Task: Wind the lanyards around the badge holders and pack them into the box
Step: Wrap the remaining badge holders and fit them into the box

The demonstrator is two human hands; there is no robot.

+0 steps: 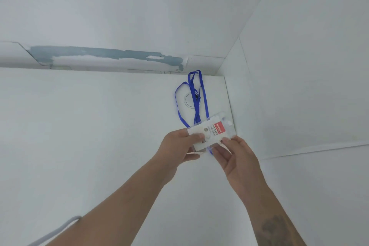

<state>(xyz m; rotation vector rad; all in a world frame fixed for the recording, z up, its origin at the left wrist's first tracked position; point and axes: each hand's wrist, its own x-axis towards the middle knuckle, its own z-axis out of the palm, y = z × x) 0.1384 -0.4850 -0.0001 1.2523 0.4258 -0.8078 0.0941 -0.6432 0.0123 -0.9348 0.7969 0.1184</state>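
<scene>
While both forearms reach out from the bottom of the view, a grey cable (60, 227) curls at the near left edge of the white desk (79, 136). Further out, the left hand (177, 148) grips the near left end of a clear badge holder (209, 132), thumb on top and fingers curled underneath. The right hand (233, 158) pinches the holder's near right edge, where a short bit of blue strap shows between the two hands. The holder is lifted just above the desk and carries a white card with a red label. Beyond it, the blue lanyard (196, 102) trails away across the desk in long loose loops, reaching almost to the back wall (119, 16) near the corner with the right-hand partition (299, 66). A faint round mark (189, 101) lies on the desk beneath the loops.

As a judgement, the task is at its very beginning: no turn of strap is visible around the holder, so the winding remains to be done. No box is in view, so packing is also left, and no finished holders can be seen anywhere.
</scene>
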